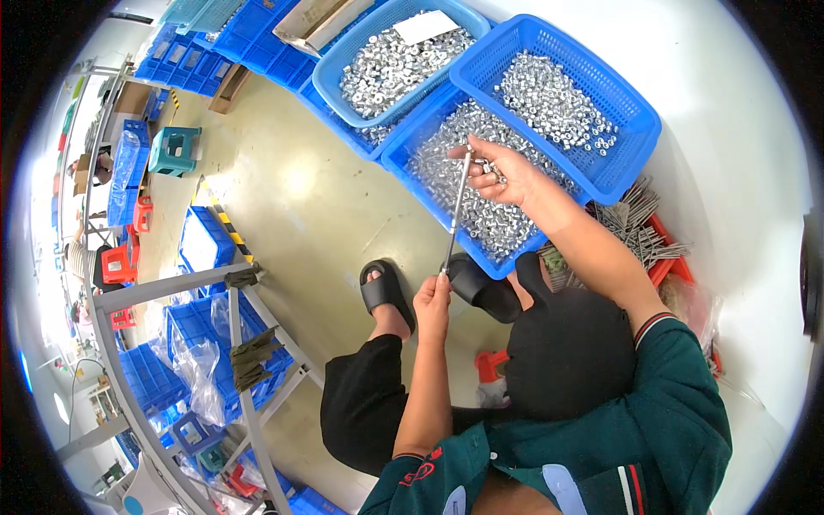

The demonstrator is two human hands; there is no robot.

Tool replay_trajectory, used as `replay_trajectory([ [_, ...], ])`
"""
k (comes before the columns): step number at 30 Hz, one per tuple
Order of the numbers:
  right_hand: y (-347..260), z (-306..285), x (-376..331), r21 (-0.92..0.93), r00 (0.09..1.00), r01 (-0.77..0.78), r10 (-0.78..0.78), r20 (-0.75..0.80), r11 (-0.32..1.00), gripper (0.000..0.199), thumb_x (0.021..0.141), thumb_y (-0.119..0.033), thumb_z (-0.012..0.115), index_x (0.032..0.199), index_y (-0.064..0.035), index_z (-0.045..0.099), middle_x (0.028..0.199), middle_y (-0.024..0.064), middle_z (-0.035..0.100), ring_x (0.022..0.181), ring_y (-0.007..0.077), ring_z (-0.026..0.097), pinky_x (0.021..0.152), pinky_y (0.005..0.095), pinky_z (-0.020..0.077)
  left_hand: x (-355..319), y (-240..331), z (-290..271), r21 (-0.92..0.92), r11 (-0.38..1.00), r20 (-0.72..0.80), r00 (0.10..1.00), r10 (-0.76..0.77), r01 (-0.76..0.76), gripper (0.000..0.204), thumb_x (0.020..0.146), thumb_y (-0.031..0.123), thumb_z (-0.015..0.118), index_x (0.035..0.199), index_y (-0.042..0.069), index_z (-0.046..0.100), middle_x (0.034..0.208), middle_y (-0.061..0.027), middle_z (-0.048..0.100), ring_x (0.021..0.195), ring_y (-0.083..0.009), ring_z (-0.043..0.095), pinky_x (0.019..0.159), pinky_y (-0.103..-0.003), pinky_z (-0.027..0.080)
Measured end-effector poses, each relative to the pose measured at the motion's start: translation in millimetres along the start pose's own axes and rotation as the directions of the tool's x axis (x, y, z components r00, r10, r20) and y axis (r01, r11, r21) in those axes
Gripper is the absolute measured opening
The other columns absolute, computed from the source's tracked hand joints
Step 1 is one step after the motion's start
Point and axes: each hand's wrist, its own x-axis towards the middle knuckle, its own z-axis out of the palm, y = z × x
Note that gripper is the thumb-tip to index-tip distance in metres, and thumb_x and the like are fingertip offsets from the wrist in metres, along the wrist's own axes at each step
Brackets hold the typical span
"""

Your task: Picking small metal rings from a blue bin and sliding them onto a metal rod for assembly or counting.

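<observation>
A slim silver metal rod slants between my two hands. My left hand is closed in a pinch round its lower end. The rod's upper end is at the thumb and fingertips of my right hand. Several small silver nut-like pieces lie in the curled fingers of that same hand. Below my right hand stands a blue plastic bin with a heap of similar loose metal pieces. Whether a piece sits on the rod's upper end I cannot tell.
A blue perforated basket rests on the bin's far right side. Farther left is a lighter blue basket of metal parts with a white card. Metal rods lie in a red container at right. A grey metal frame stands left.
</observation>
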Motion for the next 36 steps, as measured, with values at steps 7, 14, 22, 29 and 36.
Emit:
replay_trajectory([
  [7, 0.4, -4.6, -1.9, -0.019, 0.997, -0.049, 0.050, 0.064, 0.999, 0.044, 0.089, -0.042, 0.042, 0.113, -0.0059, 0.051, 0.058, -0.0023, 0.037, 0.040, 0.0024, 0.032, 0.029, 0.0134, 0.0226, 0.3, 1.0, 2.3, 0.042, 0.999, 0.004, 1.000, 0.028, -0.028, 0.031, 0.087, 0.031, 0.052, 0.065, 0.010, 0.050, 0.050, 0.0076, 0.037, 0.042, -0.0015, 0.030, 0.039, -0.018, 0.021],
  [14, -6.3, -5.4, -4.0, -0.020, 0.997, -0.028, 0.029, 0.066, 0.999, 0.038, 0.090, -0.031, 0.044, 0.112, -0.0011, 0.050, 0.056, -0.0026, 0.039, 0.038, 0.0019, 0.031, 0.030, 0.0138, 0.0223, 1.1, 0.1, 2.2, 0.034, 0.998, -0.014, 0.999, 0.048, -0.048, 0.030, 0.087, 0.030, 0.052, 0.066, 0.008, 0.051, 0.051, 0.0076, 0.037, 0.043, -0.0015, 0.029, 0.039, -0.018, 0.020],
  [22, -9.7, 15.8, -15.0, -0.326, 0.995, 0.058, -0.029, 0.094, 0.943, 0.033, 0.088, -0.026, 0.049, 0.107, 0.0008, 0.054, 0.056, -0.0043, 0.038, 0.039, 0.0009, 0.030, 0.032, 0.0137, 0.0203, -2.6, 9.4, 7.0, -0.086, 0.991, 0.071, 0.993, -0.097, 0.103, 0.030, 0.088, 0.030, 0.049, 0.067, 0.009, 0.048, 0.050, 0.0087, 0.032, 0.041, -0.0012, 0.025, 0.038, -0.018, 0.017],
  [29, -0.9, -1.7, -11.0, -0.379, 0.995, -0.045, 0.008, -0.098, 0.924, 0.028, 0.087, -0.023, 0.051, 0.101, 0.0012, 0.055, 0.062, -0.0008, 0.043, 0.043, 0.0023, 0.034, 0.031, 0.0148, 0.0248, 0.5, 14.6, 6.8, -0.082, 0.994, 0.012, 0.998, -0.068, 0.069, 0.029, 0.089, 0.028, 0.049, 0.067, 0.009, 0.048, 0.050, 0.0086, 0.032, 0.041, -0.0006, 0.025, 0.038, -0.017, 0.017],
  [36, -6.6, -14.1, -1.7, 0.164, 0.980, -0.058, 0.087, -0.177, 0.985, 0.023, 0.085, -0.014, 0.047, 0.101, 0.0026, 0.052, 0.077, 0.0076, 0.051, 0.050, 0.0063, 0.041, 0.031, 0.0137, 0.0298, 0.4, 8.4, 5.4, -0.069, 0.997, 0.010, 0.999, -0.045, 0.046, 0.029, 0.089, 0.028, 0.049, 0.067, 0.010, 0.048, 0.051, 0.0083, 0.034, 0.041, -0.0007, 0.026, 0.037, -0.017, 0.018],
])
